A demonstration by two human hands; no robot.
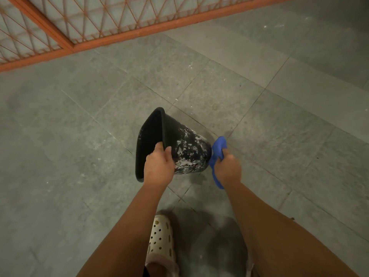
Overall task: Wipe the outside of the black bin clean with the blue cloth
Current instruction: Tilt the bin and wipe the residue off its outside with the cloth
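Black bin tipped on its side above the tiled floor, mouth left, base right, hung from left grip clamped on the rim. Right grip bunched round blue cloth, cloth touching the base edge. Likely trouble: slipping or twisting out of that one-point rim hold under a hard scrub; smearing rather than lifting the crust if dry; dangling cloth tail dragging floor dirt. Looks tapered, dark plastic, outer wall thickly speckled white, mostly unwiped. Contact with floor: cannot tell.
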